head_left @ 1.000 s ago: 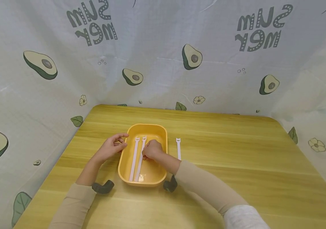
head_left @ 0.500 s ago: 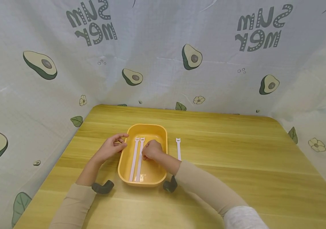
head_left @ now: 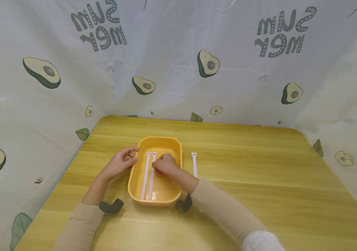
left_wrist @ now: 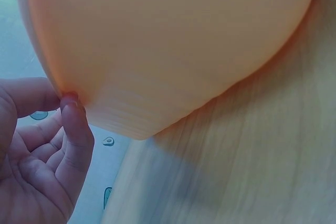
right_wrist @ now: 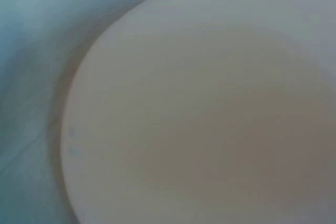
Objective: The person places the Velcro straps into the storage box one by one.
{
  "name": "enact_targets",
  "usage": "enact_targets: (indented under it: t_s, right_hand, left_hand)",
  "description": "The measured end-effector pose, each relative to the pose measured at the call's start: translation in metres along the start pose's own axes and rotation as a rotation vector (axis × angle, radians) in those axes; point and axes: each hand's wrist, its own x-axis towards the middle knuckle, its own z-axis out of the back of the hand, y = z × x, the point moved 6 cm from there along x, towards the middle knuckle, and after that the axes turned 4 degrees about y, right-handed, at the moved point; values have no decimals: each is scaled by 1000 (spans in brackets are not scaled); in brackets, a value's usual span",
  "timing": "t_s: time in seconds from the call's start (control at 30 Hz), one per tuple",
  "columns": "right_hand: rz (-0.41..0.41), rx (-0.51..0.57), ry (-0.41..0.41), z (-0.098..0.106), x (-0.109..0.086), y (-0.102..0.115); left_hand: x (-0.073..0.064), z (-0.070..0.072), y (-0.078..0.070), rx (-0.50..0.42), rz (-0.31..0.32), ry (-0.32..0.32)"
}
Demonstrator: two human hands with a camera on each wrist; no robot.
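Note:
A yellow plastic tray (head_left: 154, 203) stands on the table in the head view. Two narrow white cable ties with slotted heads lie lengthwise inside it: the left tie (head_left: 145, 176) and, beside it, the right tie (head_left: 151, 184). My left hand (head_left: 122, 162) is at the tray's left side; in the left wrist view its thumb and forefinger pinch the rim. Inside the tray, my right hand (head_left: 165, 164) has curled fingers on the middle of the right tie, pinching it; the fingertips are partly hidden. The right wrist view is blurred, filled by a pale rounded surface.
A third white cable tie (head_left: 194, 164) lies on the wood-grain table (head_left: 244, 167) right of the tray, its near end hidden by the right forearm. Dark wrist pieces (head_left: 111, 206) stick out from both sleeves. A printed avocado cloth (head_left: 172, 69) hangs around the table.
The right cable tie has swung from a slant to nearly parallel with the left one. My right fingers have shifted slightly left onto it. The left hand stays at the rim.

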Motion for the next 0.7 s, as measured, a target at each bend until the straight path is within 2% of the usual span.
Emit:
enact_targets:
  t_s: [0.2,0.43,0.7]
  right_hand:
    - [64,112,78,-3,-3,4]
    - [161,133,122,3,-9,11]
    - [220,230,173,17,-27,16]
  left_hand:
    - [1,0,1,6,2,1]
    - [1,-1,2,16,3,3]
    - [0,0,1,10,-14,6]
